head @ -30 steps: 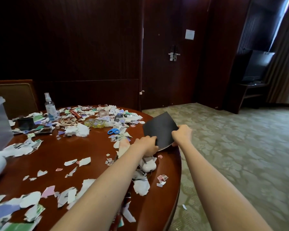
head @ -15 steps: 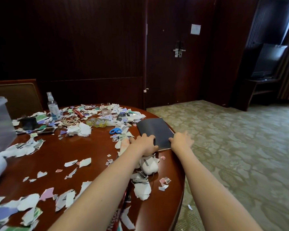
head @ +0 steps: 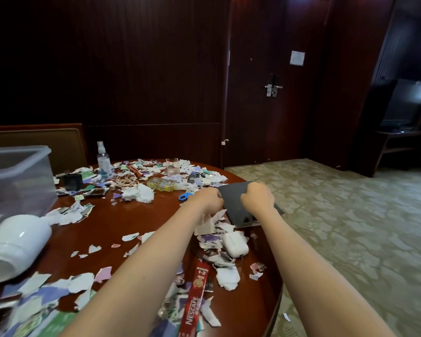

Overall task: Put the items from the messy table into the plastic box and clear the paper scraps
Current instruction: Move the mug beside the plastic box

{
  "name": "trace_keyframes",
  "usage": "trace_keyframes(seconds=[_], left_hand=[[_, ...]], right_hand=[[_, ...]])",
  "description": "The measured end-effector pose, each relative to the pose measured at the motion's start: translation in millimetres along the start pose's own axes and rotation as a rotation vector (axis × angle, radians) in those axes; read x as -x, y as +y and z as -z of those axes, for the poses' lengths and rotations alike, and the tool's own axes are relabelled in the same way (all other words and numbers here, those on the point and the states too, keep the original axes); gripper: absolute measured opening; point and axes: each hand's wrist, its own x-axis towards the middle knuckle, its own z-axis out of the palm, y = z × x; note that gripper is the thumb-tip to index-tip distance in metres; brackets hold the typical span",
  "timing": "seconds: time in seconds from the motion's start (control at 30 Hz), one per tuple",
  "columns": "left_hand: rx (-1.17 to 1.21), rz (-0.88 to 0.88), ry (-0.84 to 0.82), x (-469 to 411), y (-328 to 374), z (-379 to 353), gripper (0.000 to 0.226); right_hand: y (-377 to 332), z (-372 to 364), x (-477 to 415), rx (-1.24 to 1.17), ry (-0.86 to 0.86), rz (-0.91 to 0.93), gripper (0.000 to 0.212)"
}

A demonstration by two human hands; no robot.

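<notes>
Gripping the black folder [head: 232, 196] w/ both hands. L hand [head: 208, 200] has fingers curled at the folder's left long edge; R hand [head: 258, 198] is curled over the cover toward the right long edge. Fingertips are hidden on both, so depth of grip cannot be confirmed.

Folder lies flat or nearly flat at the far-right rim of the round wooden table [head: 107, 220]. Long axis runs far-to-near, skewed slightly right: far short end points toward the door, near short end toward the person. Near-right corner appears to overhang the rim, above the carpet.

Adjacent items:
- Paper scraps [head: 208, 226] heaped just below L hand, touching the folder's near-left corner.
- White earbud case [head: 235, 244] among those scraps, near the folder's near end.
- Blue scissors [head: 185, 197] just left of L hand.
- Red Nescafe stick [head: 195, 300] lying lengthwise between the forearms, near edge of table.

Further out:
- Crumpled tissue [head: 139, 194], yellow packet [head: 161, 184] and rubber bands [head: 127, 182] mid-table, in scrap litter.
- Spray bottle [head: 103, 161] upright at the far side.
- Plastic box [head: 17, 181], translucent, at far left of table, well apart from the folder.
- White bottle [head: 15, 244] on its side in front of the box.
</notes>
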Motion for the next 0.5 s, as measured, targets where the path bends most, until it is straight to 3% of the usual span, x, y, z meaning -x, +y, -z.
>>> trace_keyframes(seconds=[0.2, 0.37, 0.5], left_hand=[[0.118, 0.057, 0.117, 27, -34, 45, 0.019], [0.207, 0.147, 0.181, 60, -73, 74, 0.026], [0.223, 0.254, 0.196, 89, -106, 92, 0.03]], right_hand=[[-54, 6, 10, -0.19, -0.23, 0.14, 0.022], [-101, 4, 24, -0.462, -0.503, 0.073, 0.013], [-140, 4, 37, -0.6, -0.614, 0.079, 0.013]])
